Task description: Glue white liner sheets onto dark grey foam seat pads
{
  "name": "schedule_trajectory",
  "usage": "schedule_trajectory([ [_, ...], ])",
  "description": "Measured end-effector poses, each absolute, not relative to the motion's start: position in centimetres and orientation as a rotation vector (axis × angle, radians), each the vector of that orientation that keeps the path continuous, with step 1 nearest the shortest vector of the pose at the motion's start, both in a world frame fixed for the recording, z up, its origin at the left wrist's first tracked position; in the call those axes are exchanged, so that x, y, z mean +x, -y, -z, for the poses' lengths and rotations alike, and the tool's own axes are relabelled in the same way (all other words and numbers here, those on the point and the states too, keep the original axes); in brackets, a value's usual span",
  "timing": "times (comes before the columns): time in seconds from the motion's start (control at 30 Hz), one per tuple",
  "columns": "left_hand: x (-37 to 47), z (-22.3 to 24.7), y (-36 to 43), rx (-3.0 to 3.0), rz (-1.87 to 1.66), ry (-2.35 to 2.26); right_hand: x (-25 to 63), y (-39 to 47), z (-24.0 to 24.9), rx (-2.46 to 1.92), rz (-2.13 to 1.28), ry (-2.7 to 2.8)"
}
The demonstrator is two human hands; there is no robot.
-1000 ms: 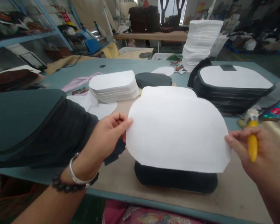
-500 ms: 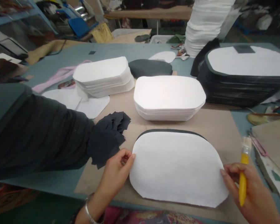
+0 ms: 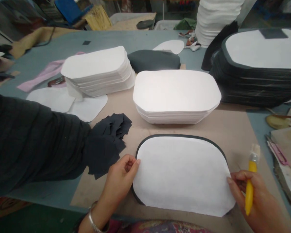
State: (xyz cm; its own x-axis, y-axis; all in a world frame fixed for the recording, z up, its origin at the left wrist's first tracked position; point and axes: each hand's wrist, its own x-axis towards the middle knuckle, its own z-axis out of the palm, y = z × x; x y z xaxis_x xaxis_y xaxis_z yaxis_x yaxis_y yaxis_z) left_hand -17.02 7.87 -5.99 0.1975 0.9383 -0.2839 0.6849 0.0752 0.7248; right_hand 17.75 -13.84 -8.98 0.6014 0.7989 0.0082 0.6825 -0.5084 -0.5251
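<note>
1. Pinches the left edge of a smooth, matt white panel (image 3: 181, 174) between thumb and curled fingers of the left hand (image 3: 122, 174), nearly closed; wears a silver bangle (image 3: 94, 222) at that wrist.
2. Pinches the right edge of the same panel with the right hand (image 3: 253, 191), thumb and forefinger together, while holding a flat brush (image 3: 249, 194) there too, yellow handle slanted, pale bristles pointing away.
3. Lies, as a rounded oblong with clipped near corners, over a black panel (image 3: 210, 140), leaving a dark border along the far edge and parts of both sides; cannot tell how firmly pressed down.
4. Just beyond, a neat white stack (image 3: 177, 90) of matching pieces; near the left hand, crumpled-looking black scraps (image 3: 109, 139) with jagged edges.
5. At far left, a soft, slumping black pile (image 3: 38, 139); at right, a layered black stack (image 3: 254, 84) with a white sheet on top.
6. Beneath the work, a dull brown sheet (image 3: 237, 139) over a blue-grey table (image 3: 116, 38).
7. Behind, a tall white column (image 3: 217, 22) of layers and, in the room, a yellow sheet (image 3: 98, 18).
</note>
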Motion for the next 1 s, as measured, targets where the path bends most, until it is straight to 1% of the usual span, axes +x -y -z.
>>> schedule_trajectory([
  [0.13, -17.1, 6.3, -8.0, 1.677, -0.374, -1.566, 17.0, 13.2, 8.2, -2.334, -0.279, 1.251],
  [0.37, -17.5, 7.2, -8.1, 1.677, -0.345, -1.589, 16.0, 12.7, 7.5, -2.352, -0.297, 1.255],
  [0.57, -17.2, 6.2, -8.4, 1.74, -0.272, -1.64, 15.5, 12.0, 7.5, -2.306, -0.208, 1.389],
  [0.7, -16.9, 5.7, -8.8, 1.741, -0.229, -1.66, 14.5, 11.5, 7.0, -2.367, -0.187, 1.386],
  [0.83, -17.3, 6.4, -9.2, 1.765, -0.224, -1.615, 14.2, 11.3, 6.6, -2.449, -0.176, 1.415],
  [0.9, -17.6, 6.7, -9.6, 1.769, -0.224, -1.57, 14.4, 11.4, 6.4, -2.453, -0.191, 1.393],
  [1.0, -17.7, 6.6, -10.0, 1.743, -0.228, -1.498, 15.0, 11.7, 6.1, -2.407, -0.317, 1.313],
])
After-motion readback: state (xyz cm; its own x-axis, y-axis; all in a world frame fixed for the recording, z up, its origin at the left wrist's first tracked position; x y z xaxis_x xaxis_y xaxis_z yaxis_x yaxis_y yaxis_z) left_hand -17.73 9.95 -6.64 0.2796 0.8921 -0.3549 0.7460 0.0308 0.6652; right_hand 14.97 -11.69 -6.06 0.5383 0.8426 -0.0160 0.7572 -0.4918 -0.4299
